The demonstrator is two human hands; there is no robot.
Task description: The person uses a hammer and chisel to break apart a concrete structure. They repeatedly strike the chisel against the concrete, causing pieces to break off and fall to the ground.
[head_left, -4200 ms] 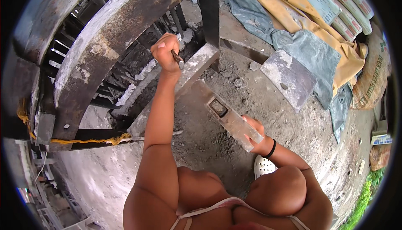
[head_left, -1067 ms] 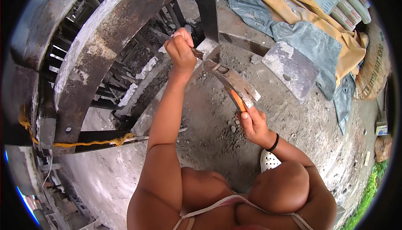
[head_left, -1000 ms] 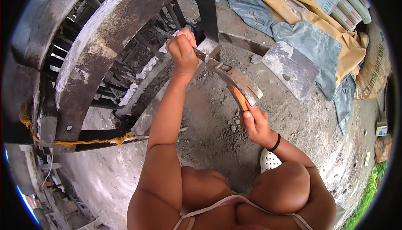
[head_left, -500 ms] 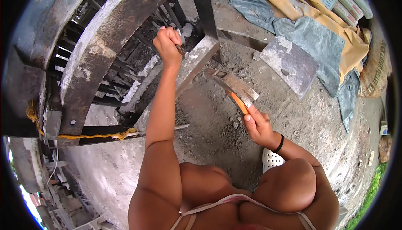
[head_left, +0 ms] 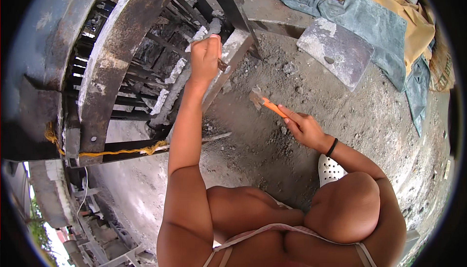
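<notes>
My left hand (head_left: 204, 62) is closed in a fist at the inner edge of a rusty metal frame (head_left: 116, 60). From its right side sticks the end of a short rusty metal piece (head_left: 223, 65); the rest is hidden by my fingers. Grey, crusted material (head_left: 173, 74) clings along the bars (head_left: 134, 101) beside my wrist. Over the dusty ground my right hand (head_left: 306, 130) grips a hammer (head_left: 275, 108) by its orange handle. The hammer's worn metal head points toward the frame, apart from it and from my left hand.
A grey flat slab (head_left: 336, 53) lies beyond the hammer, with blue-grey cloth (head_left: 372, 28) and tan sheeting (head_left: 413, 24) behind it. Yellow rope (head_left: 116, 153) is tied along the frame's near bar. Loose rubble (head_left: 284, 70) covers the ground. A white clog (head_left: 331, 169) shows below my right wrist.
The hammer has turned and its head has dropped back, away from my left fist. My right hand has moved slightly right. My left hand keeps its grip by the frame; the view has shifted.
</notes>
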